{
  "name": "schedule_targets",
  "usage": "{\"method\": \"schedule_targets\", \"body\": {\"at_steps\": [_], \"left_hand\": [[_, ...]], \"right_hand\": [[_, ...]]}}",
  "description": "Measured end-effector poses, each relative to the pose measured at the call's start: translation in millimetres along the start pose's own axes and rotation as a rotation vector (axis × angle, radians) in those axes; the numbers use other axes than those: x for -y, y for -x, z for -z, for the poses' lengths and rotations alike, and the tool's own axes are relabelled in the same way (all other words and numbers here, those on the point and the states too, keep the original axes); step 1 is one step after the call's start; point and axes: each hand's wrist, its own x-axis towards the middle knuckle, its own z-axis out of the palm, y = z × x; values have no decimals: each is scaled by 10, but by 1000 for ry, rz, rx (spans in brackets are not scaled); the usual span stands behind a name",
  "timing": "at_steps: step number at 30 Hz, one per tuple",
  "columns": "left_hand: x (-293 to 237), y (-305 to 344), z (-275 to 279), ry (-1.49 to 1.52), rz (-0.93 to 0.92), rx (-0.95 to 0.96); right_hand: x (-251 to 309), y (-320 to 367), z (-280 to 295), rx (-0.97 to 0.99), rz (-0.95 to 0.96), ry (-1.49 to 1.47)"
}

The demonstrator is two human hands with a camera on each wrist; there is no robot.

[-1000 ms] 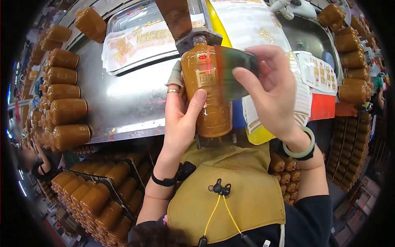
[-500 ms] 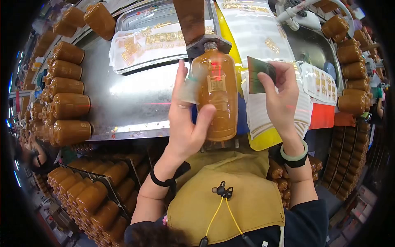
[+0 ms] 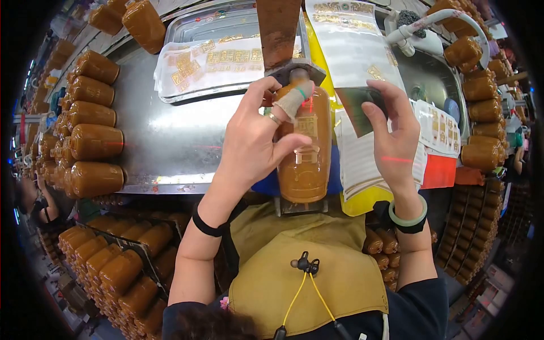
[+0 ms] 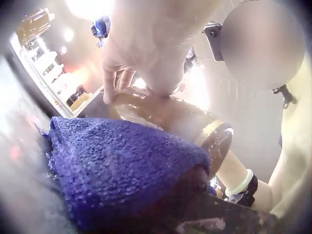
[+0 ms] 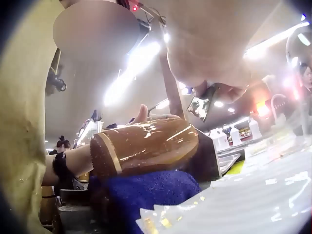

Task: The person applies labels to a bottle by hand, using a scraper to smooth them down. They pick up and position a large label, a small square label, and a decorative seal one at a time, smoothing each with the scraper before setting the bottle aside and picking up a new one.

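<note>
A glossy amber-brown bottle [image 3: 304, 180] with a gold square emblem lies on a blue towel [image 4: 122, 168]. Its neck end sits at the metal plate of a rusty bracket [image 3: 277, 34]. Over the bottle's left shoulder reaches my left hand [image 3: 246, 139], a pale fabric cover on one finger and its thumb stretched across the emblem area. In the right wrist view the thumb sticks up above the bottle. To the right, my right hand [image 3: 395, 136] pinches a thin, dark, shiny flat scraper [image 3: 358, 107] between thumb and fingers, apart from the bottle.
White sheets with gold decals [image 3: 226, 56] lie in a metal tray at left. More decal sheets [image 3: 351, 51] and stacked white paper [image 3: 354, 164] lie at right, beside a faucet [image 3: 408, 35]. Brown bottles [image 3: 93, 144] line both sides, with more racked below [image 3: 122, 266].
My left hand has moved from the bottle's side up over its shoulder towards the neck. The right hand has drawn the scraper off the emblem, away to the right.
</note>
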Motion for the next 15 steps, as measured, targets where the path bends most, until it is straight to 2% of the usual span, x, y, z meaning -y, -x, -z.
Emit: {"method": "schedule_targets", "body": {"at_steps": [2,4,6,7,8,10,11,12,14,15], "left_hand": [[58,2,-31,45,34,-36],[53,16,-36,79,35,-81],[86,69,-11,291,185,-140],[147,123,-59,501,242,-200],[170,174,-40,501,241,-202],[129,255,42,524,351,-338],[141,302,79,482,379,-310],[93,298,103,490,420,-331],[78,315,99,509,413,-365],[69,323,111,512,412,-364]], "right_hand": [[109,-130,-28,15,56,50],[181,-302,-86,35,446,253],[182,-418,-135,130,898,495],[201,-311,-235,219,952,455],[256,-150,-344,308,1005,415],[477,98,-376,659,986,153],[532,133,-415,716,969,202],[543,8,-453,712,942,332],[331,-445,-598,559,854,540],[300,-751,-551,389,962,632]]}}
